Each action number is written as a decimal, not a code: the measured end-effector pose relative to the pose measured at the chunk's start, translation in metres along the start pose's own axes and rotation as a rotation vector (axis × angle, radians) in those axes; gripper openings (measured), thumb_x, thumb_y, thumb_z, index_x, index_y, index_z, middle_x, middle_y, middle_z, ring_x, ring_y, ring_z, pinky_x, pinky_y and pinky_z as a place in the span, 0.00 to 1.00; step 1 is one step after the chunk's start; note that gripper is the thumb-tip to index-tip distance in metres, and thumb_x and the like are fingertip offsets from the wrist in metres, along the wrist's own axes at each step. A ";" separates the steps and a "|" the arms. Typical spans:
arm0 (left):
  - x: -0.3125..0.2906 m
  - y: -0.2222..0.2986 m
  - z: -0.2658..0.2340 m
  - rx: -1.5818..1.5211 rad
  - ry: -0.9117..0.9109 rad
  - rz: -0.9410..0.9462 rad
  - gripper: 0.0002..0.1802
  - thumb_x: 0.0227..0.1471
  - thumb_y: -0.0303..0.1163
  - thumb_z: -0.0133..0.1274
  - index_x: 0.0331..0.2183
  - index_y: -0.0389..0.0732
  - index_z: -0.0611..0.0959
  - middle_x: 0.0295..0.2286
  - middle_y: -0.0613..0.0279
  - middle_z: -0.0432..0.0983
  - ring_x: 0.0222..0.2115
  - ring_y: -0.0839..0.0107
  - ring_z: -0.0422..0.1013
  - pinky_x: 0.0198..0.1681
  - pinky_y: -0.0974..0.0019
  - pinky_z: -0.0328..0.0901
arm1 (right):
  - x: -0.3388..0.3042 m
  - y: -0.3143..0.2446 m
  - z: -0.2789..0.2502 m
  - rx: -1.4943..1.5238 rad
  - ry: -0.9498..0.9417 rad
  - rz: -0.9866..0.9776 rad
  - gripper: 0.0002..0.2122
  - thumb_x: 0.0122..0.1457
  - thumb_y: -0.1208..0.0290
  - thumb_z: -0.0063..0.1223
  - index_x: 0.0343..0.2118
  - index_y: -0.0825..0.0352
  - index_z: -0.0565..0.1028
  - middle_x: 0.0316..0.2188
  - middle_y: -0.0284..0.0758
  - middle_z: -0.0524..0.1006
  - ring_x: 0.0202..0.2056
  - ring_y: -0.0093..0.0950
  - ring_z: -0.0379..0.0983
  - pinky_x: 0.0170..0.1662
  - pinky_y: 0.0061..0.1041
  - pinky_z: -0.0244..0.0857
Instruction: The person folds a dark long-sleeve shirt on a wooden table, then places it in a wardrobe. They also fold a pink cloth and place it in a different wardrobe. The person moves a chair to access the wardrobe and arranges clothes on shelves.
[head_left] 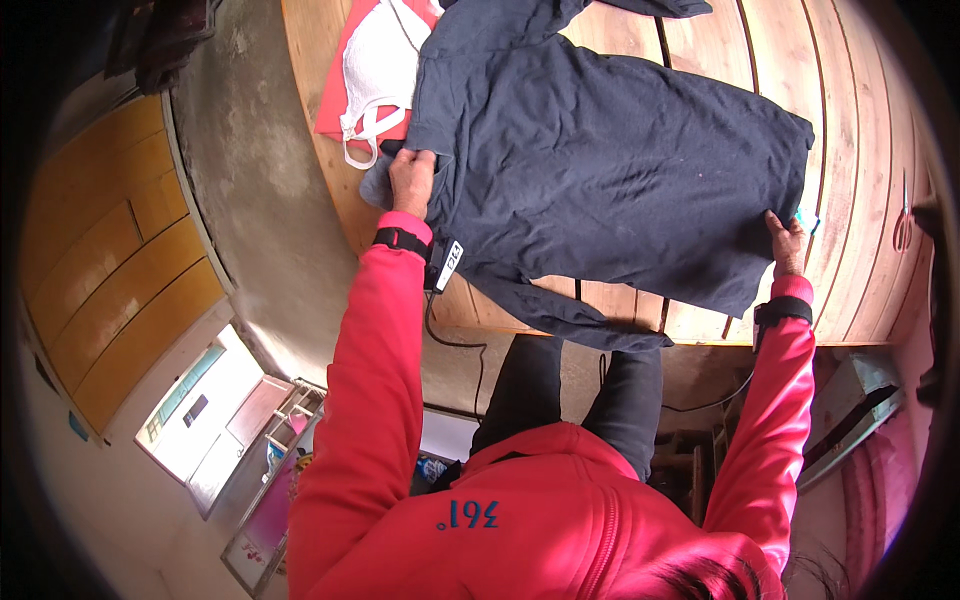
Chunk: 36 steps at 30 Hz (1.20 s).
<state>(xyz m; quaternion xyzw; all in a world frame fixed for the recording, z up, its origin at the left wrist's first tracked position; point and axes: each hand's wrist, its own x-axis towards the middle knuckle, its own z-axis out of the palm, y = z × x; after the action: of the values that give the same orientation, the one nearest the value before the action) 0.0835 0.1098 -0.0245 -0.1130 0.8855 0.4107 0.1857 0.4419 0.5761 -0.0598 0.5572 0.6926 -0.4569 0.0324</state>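
Observation:
A dark navy long-sleeved shirt (620,170) lies spread sideways over the wooden table (855,170), its collar end to the left and its hem to the right. One sleeve hangs toward me along the near edge; the other stretches to the far side. My left hand (412,183) is closed on the cloth at the collar. At the near right corner of the hem, my right hand (787,243) grips the shirt's edge, with the thumb on top. A small white and light-blue piece (808,221) shows just beside the right hand; its kind is unclear.
Red-handled scissors (902,230) lie at the table's right end. Left of the shirt, a white strapped garment (380,65) rests on something red (330,105). A black device with a white label (449,266) sits by my left wrist, and a dark cable (455,344) hangs below the table edge.

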 end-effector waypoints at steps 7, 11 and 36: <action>-0.005 0.006 0.032 0.410 0.175 0.046 0.17 0.43 0.36 0.53 0.22 0.28 0.77 0.25 0.55 0.74 0.28 0.68 0.68 0.34 0.66 0.61 | 0.000 0.000 0.001 -0.005 0.013 0.024 0.19 0.48 0.67 0.56 0.40 0.73 0.70 0.36 0.36 0.74 0.37 0.26 0.69 0.44 0.23 0.59; -0.002 0.020 0.001 0.171 0.159 0.044 0.12 0.46 0.32 0.50 0.18 0.34 0.72 0.16 0.66 0.66 0.17 0.72 0.62 0.24 0.67 0.58 | -0.006 -0.006 0.000 0.021 -0.002 -0.009 0.19 0.48 0.65 0.55 0.40 0.74 0.71 0.34 0.41 0.75 0.37 0.30 0.70 0.43 0.25 0.60; -0.001 0.004 0.012 0.095 0.041 0.056 0.18 0.42 0.29 0.54 0.36 0.29 0.71 0.33 0.52 0.73 0.35 0.62 0.69 0.41 0.65 0.61 | -0.034 -0.041 0.004 0.237 -0.233 0.153 0.20 0.44 0.67 0.60 0.39 0.74 0.71 0.33 0.40 0.75 0.34 0.29 0.71 0.41 0.26 0.63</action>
<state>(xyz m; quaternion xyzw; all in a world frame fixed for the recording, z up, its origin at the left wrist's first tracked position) 0.0856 0.1212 -0.0285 -0.0874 0.9104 0.3710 0.1611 0.4203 0.5499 -0.0184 0.5517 0.5808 -0.5930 0.0811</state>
